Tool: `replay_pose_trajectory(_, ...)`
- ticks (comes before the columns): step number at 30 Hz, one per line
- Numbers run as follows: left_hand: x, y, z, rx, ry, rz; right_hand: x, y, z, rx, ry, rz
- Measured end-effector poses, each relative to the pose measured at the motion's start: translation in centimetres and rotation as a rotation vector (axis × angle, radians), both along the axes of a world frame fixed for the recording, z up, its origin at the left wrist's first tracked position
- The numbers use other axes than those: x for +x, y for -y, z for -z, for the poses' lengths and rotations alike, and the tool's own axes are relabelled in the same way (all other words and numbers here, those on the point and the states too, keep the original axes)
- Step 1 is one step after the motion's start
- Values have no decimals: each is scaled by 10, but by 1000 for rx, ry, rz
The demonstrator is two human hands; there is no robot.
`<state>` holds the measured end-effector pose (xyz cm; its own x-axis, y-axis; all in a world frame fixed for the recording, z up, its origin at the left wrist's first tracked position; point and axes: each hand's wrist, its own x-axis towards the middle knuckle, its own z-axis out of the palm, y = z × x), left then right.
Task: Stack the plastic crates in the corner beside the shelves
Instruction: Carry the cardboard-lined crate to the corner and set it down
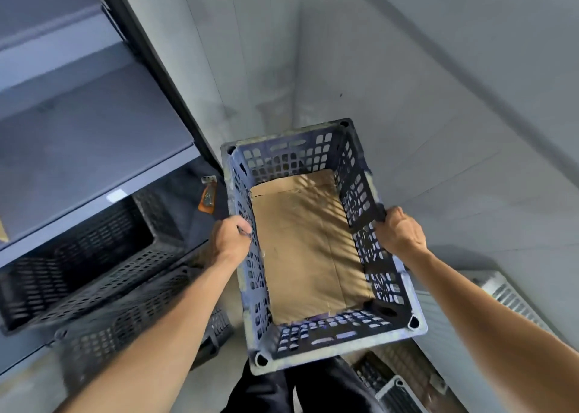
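2 hands, left hand (232, 237) and right hand (399, 232), clamped fingers on the blue crate's (316, 243) long rims, keeping it level toward the corner (294, 99).

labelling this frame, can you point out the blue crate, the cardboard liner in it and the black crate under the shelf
blue crate (341, 339), head view, near end wall
cardboard liner (307, 249), head view, middle of the sheet
black crate (94, 265), head view, long side wall
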<state>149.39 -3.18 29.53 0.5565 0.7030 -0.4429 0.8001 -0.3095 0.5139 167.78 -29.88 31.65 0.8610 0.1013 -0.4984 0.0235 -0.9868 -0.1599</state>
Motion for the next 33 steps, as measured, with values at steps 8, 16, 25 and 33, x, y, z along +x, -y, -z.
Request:
replay_pose_trajectory(8, 29, -4, 62, -89, -31, -34, 41, -23, 57, -33, -44, -26)
replay_pose_trajectory(16, 66, 0, 122, -66, -108, -67, 88, -34, 133, -39, -165, -81)
replay_pose_trajectory(25, 93, 13, 226, -92, -143, -117, 125, -34, 253, -75, -144, -190)
replay_pose_trajectory(33, 91, 22, 327, -99, -185, -116, 144, -35, 347, 7, -190, -236)
